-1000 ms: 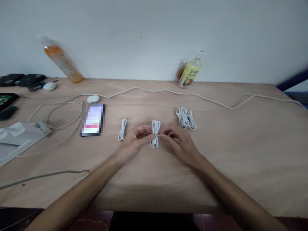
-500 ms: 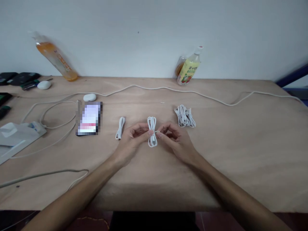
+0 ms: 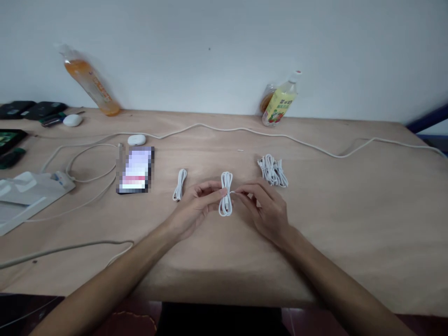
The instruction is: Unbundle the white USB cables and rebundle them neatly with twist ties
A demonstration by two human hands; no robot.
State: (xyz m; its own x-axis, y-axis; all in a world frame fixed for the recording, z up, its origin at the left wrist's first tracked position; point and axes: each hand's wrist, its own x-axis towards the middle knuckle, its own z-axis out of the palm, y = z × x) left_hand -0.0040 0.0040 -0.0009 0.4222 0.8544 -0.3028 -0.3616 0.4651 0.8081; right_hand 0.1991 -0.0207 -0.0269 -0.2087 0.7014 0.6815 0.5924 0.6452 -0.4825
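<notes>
A small coiled white cable lies at the middle of the wooden table. My left hand pinches the coil's middle from the left, fingers closed on it. My right hand pinches a thin white strand at the coil's right side. To the left lies a second coiled white cable, apart from my hands. A looser bundle of white cables sits to the right rear.
A phone lies left of the cables. A long white cord runs across the table's back. Two drink bottles lean at the wall. White earbud cases, a plastic bag and dark devices fill the left side.
Both hands stay pinched on the middle coil; the fingers shifted slightly around its middle. The view drifted a little.
</notes>
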